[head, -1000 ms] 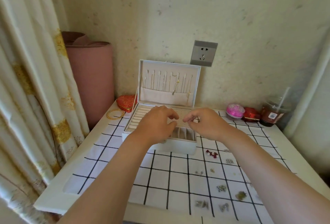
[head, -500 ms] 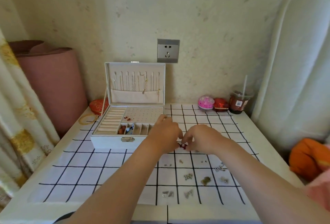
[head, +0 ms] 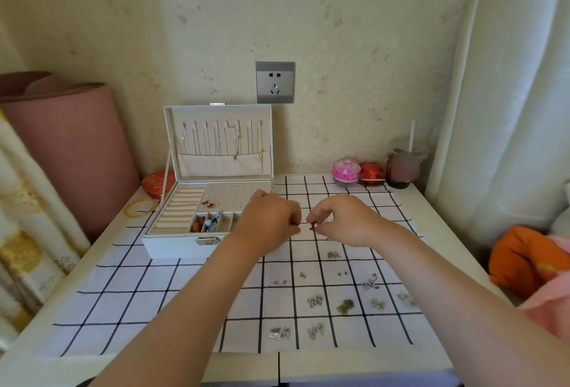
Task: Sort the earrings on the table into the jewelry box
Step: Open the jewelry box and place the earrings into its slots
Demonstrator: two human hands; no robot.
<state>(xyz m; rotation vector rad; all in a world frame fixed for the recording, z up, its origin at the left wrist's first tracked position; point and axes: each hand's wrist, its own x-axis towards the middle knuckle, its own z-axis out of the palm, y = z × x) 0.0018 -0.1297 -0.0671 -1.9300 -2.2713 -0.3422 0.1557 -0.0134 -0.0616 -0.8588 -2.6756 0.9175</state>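
The red earring probably wants a steady pinch near its post and a low carry across to the jewelry box, onto its perforated panel. It sits at the tips of the right hand, pinched there, just right of the box's front corner. The left hand curls beside it; whether it holds anything is too small to tell.
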